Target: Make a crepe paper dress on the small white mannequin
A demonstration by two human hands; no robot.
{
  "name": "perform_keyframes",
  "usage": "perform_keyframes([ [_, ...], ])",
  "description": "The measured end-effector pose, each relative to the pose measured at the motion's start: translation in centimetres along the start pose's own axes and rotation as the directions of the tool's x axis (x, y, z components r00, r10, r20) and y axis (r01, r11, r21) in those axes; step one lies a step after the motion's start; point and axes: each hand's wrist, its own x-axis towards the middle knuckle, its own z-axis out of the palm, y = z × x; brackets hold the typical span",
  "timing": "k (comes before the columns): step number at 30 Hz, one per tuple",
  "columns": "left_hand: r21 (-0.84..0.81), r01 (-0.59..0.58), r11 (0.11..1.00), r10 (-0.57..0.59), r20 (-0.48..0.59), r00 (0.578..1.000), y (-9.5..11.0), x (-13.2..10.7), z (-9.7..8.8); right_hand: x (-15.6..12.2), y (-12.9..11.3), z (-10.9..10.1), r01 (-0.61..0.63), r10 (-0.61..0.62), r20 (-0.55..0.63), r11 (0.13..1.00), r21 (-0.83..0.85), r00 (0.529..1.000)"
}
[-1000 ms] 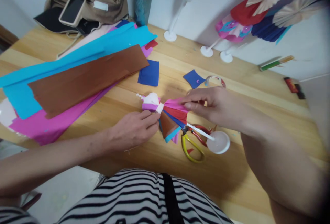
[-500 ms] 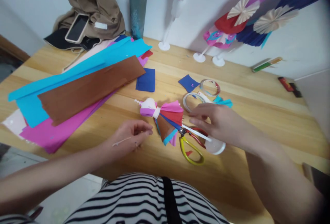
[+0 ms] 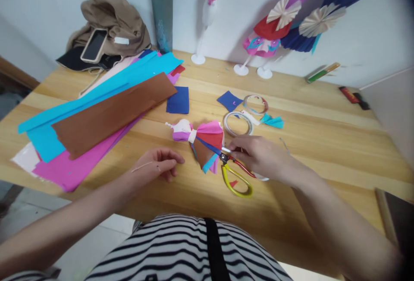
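Observation:
A small doll in a layered paper skirt (image 3: 207, 136) of pink, red, brown and blue lies flat on the wooden table (image 3: 323, 143). My right hand (image 3: 258, 156) pinches the doll's white stand rod (image 3: 226, 149) just below the skirt, right over the yellow-and-red scissors (image 3: 237, 179). The round stand base is mostly hidden under that hand. My left hand (image 3: 158, 164) rests on the table left of the skirt. Its fingers are curled, with a thin pale strip (image 3: 142, 167) trailing from them over the wrist.
Long cyan, brown (image 3: 113, 110) and magenta crepe sheets cover the left side. Two blue squares (image 3: 177, 99), a tape roll (image 3: 238, 122) and a second tape ring (image 3: 255, 104) lie behind the doll. A jacket with a phone (image 3: 93, 44), a bottle (image 3: 161, 9) and dressed dolls (image 3: 268, 35) line the wall.
Both hands let go of the doll's dress and it now lies on the table. My left hand drew back toward me; my right hand slid down to the stand rod by the scissors.

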Motion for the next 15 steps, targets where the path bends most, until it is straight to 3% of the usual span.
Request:
perform_keyframes([
  [4, 0.020, -0.017, 1.000, 0.016, 0.019, 1.000, 0.1, -0.4, -0.7, -0.2, 0.8, -0.6, 0.007, -0.001, -0.064, 0.996, 0.090, 0.998],
  [6, 0.041, -0.056, 0.998, 0.055, 0.018, 0.998, 0.8, -0.6, -1.0, -0.2, 1.4, -1.2, 0.057, -0.035, -0.105, 0.975, 0.213, 0.994],
  [9, 0.068, -0.213, 0.975, 0.217, -0.045, 0.975, 2.8, -1.0, -1.3, 0.2, 1.7, -2.3, 0.201, -0.121, -0.191, 0.851, 0.485, 0.974],
  [12, 0.134, -0.381, 0.915, 0.398, -0.143, 0.906, 5.2, -1.4, -1.4, 1.1, 1.1, -3.2, 0.307, -0.181, -0.265, 0.751, 0.585, 0.947],
  [15, 0.232, -0.518, 0.824, 0.564, -0.236, 0.791, 7.5, -1.5, -1.1, 2.1, 0.2, -3.4, 0.341, -0.192, -0.299, 0.724, 0.599, 0.935],
])
